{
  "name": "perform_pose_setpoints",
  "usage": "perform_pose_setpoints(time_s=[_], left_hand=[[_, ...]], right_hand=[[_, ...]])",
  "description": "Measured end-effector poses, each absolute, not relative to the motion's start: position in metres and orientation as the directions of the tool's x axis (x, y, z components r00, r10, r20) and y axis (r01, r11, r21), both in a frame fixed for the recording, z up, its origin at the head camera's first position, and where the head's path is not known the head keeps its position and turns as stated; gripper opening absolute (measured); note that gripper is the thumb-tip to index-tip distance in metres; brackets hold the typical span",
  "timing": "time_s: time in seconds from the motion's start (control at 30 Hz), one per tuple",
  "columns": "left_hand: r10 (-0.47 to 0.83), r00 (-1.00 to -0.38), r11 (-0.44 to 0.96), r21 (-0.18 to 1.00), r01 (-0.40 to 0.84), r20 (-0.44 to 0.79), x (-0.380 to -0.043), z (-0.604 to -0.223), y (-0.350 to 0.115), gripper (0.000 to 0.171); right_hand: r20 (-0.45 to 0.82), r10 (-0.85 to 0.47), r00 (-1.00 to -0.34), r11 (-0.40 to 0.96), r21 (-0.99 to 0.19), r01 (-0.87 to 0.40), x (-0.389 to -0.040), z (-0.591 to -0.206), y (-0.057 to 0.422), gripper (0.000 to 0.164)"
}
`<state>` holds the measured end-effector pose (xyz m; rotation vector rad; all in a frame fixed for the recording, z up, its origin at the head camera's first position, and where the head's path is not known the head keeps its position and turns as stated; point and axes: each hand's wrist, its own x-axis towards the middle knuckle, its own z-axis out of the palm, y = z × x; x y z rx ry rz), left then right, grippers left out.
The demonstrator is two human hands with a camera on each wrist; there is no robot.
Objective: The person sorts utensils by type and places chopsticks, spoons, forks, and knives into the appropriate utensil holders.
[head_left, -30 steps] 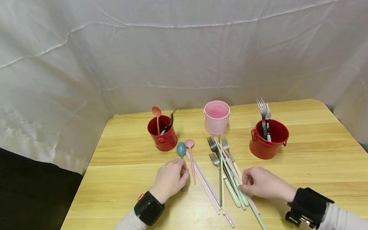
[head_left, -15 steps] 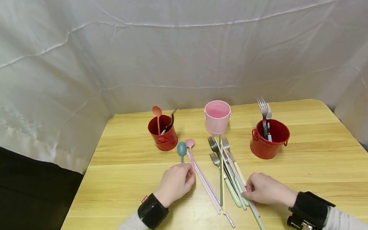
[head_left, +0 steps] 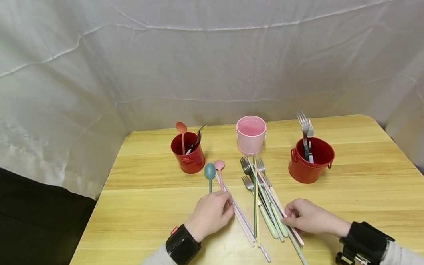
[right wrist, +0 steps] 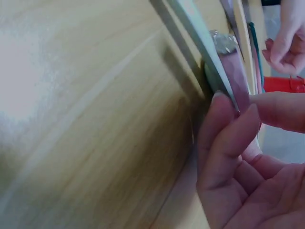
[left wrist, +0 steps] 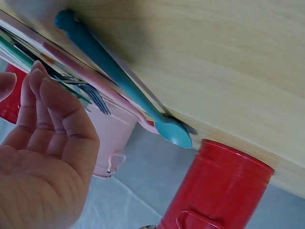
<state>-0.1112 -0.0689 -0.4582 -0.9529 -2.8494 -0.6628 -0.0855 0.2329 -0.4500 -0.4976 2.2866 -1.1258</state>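
My right hand (head_left: 311,217) pinches a pink chopstick (right wrist: 234,71) near its end, on the right side of the cutlery pile. A pale green chopstick (right wrist: 202,38) runs right alongside it. Beneath and beside these lie several forks (head_left: 248,183) and more chopsticks. My left hand (head_left: 212,213) hovers with loosely bent fingers and holds nothing. In the head view it covers the handle ends of a teal spoon (head_left: 210,170) and a pink spoon (head_left: 219,165); the left wrist view shows the teal spoon (left wrist: 174,132) apart from the fingers.
A red bucket (head_left: 193,164) with spoons stands at the back left. Behind the pile is a pink bucket (head_left: 251,142), and a red bucket (head_left: 305,173) with forks stands to the right. Lilac chopsticks (head_left: 264,253) lie between the hands. A grey curtain (head_left: 208,68) hangs behind the table.
My left hand has moved right, from the teal spoon across the pink spoon's handle. My right hand has shifted slightly right and nearer, and the pink chopstick's near end has swung a little right.
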Motion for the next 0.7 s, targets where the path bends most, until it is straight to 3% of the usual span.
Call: perform_pose_setpoints(time_s=[0.23, 0.7], left_hand=[[0.566, -0.801, 0.71, 0.378, 0.594, 0.196, -0.1099, -0.4584, -0.0655, 0.005], [0.56, -0.806, 0.713, 0.385, 0.586, 0.19, -0.1099, -0.4596, -0.066, 0.005]], right_hand=[[-0.292, -0.599, -0.745, 0.401, -0.915, 0.036, -0.0851, -0.4493, 0.2421, 0.021], [-0.17, -0.6, -0.782, 0.316, -0.948, -0.036, -0.0877, -0.4497, 0.2389, 0.027]])
